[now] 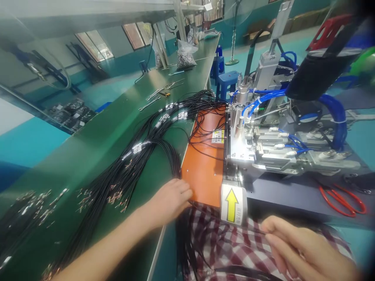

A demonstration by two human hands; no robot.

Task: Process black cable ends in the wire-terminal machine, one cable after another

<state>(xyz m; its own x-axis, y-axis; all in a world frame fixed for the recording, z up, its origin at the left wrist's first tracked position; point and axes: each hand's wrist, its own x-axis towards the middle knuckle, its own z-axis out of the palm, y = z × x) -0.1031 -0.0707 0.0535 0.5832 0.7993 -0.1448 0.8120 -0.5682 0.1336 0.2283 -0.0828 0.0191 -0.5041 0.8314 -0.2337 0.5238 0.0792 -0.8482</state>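
Note:
My left hand [175, 197] is at the edge of the green table, its fingers curled on black cable beside the orange plate. How many strands it has is hidden. A loop of black cables [172, 156] runs down to it, and more strands [183, 242] hang below over the edge. My right hand [295, 242] is over the lap, thumb and forefinger pinching a thin black cable [258, 231]. That cable runs left, low across the checked cloth, toward my left hand. Long cable bundles [102, 187] with stripped copper ends lie on the table.
A metal machine [243, 144] with blue air hoses [334, 113] stands right of the orange plate [202, 164]. A yellow-arrow label [233, 205] faces me at its front. Red-handled scissors [341, 199] lie at right. Wrenches [150, 102] and a clear bag of small parts [186, 56] are farther back.

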